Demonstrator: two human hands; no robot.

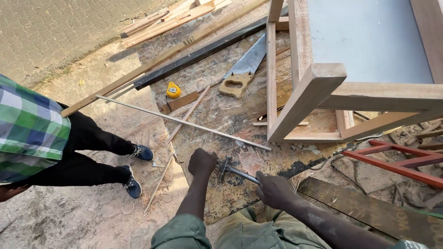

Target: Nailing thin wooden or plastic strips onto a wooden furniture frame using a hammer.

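My right hand (pixel 273 189) grips the handle of a metal claw hammer (pixel 230 169), whose head rests low over a worn chipboard sheet (pixel 217 110) on the ground. My left hand (pixel 201 162) is a closed fist pressed on the board just left of the hammer head; whether it pinches anything is hidden. A long thin wooden strip (pixel 184 123) lies diagonally across the board just beyond both hands.
A wooden table frame (pixel 314 92) stands at right. A handsaw (pixel 243 69), a yellow tape measure (pixel 173 90) and long battens (pixel 152 64) lie on the board. Another person in a checked shirt and dark trousers (pixel 83 152) stands at left. A red metal frame (pixel 401 159) lies right.
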